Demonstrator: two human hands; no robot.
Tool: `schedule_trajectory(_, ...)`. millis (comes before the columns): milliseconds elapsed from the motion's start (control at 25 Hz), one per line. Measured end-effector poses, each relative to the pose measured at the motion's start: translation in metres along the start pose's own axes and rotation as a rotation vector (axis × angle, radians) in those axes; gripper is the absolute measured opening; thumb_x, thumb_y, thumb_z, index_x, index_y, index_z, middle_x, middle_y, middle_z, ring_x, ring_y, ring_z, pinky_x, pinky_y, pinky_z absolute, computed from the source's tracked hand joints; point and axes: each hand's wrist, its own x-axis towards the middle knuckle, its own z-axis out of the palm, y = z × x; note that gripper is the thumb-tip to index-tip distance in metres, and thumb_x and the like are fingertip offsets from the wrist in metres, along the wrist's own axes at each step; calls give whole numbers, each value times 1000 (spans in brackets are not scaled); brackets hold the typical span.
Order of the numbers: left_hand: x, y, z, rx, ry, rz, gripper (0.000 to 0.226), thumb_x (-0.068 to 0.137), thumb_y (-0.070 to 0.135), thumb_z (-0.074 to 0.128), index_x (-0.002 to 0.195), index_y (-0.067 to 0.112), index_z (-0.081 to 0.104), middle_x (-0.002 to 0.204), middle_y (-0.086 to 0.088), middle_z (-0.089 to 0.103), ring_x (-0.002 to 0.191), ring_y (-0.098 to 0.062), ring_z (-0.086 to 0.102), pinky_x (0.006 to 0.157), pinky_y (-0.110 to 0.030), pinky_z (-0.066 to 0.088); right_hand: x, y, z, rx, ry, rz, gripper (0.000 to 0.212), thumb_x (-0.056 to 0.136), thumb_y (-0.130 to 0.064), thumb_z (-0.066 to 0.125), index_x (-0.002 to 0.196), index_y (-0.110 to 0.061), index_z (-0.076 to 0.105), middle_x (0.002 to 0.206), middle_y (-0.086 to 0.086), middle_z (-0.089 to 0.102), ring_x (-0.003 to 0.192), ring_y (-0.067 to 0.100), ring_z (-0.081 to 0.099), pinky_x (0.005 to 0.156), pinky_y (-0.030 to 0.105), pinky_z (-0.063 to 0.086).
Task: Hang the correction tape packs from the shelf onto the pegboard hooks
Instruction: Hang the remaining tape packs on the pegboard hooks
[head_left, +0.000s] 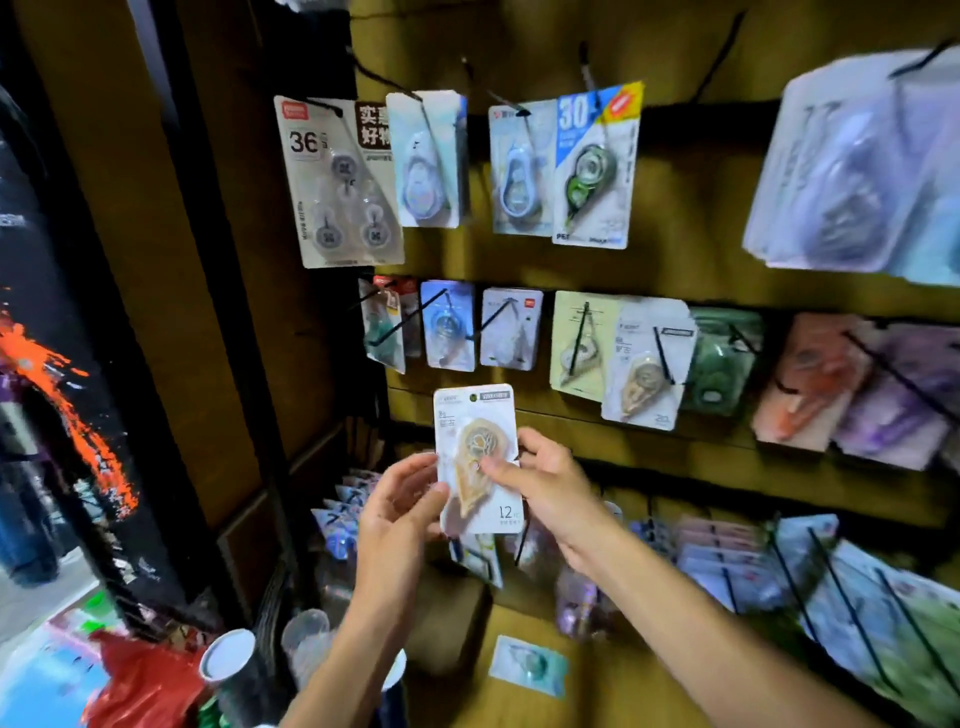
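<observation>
I hold one white correction tape pack (478, 410) with a beige dispenser upright in front of the pegboard (675, 270). My left hand (400, 499) grips its left edge, and my right hand (540, 483) pinches it from the right, thumb across the blister. A matching beige pack (647, 364) hangs on a black hook in the middle row, up and to the right. A teal pack (527, 665) lies flat on the shelf (613, 691) below my hands.
Many other tape packs hang on black hooks in three rows, with long bare hook rods (852, 608) jutting out at lower right. A dark pillar (218, 312) stands left. Cups (228, 660) and a red bag (145, 686) sit at lower left.
</observation>
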Motion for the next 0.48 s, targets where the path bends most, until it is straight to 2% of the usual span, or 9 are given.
schedule_trajectory(80, -4, -13, 15, 59, -12, 7, 28, 87, -1, 64, 106, 19, 67, 108, -7, 73, 96, -16, 69, 76, -37, 51, -15, -10, -32, 2, 71, -25, 20, 88, -1, 66, 102, -15, 64, 99, 8, 74, 79, 16, 72, 71, 29, 60)
schedule_trajectory(200, -12, -36, 40, 289, -72, 67, 30, 88, 2, 66, 108, 24, 65, 109, -6, 70, 102, -20, 66, 89, -39, 52, -41, -26, -81, -25, 172, -82, 23, 88, 0, 66, 106, -15, 64, 99, 6, 73, 82, 16, 70, 70, 24, 59)
schedule_trajectory(320, -26, -56, 71, 606, -236, 172, 43, 79, 27, 72, 119, 29, 56, 114, 6, 65, 106, -17, 63, 94, -41, 51, -69, -37, -123, -102, 237, -137, 17, 88, 1, 65, 96, -14, 65, 86, -3, 74, 73, 8, 70, 62, 18, 54)
schedule_trajectory(400, -35, -70, 90, 750, -356, 185, 55, 77, 35, 70, 129, 27, 53, 122, 9, 62, 111, -12, 59, 95, -32, 47, -87, -42, -146, -169, 267, -146, 16, 88, -1, 66, 93, -16, 65, 85, -3, 75, 72, 8, 70, 62, 20, 55)
schedule_trajectory(480, -44, -82, 106, 834, -424, 167, 64, 78, 36, 71, 137, 29, 47, 131, 5, 59, 116, -12, 55, 97, -32, 46, -104, -47, -167, -184, 306, -158, 14, 89, -3, 66, 97, -15, 65, 90, 0, 76, 77, 13, 72, 67, 27, 58)
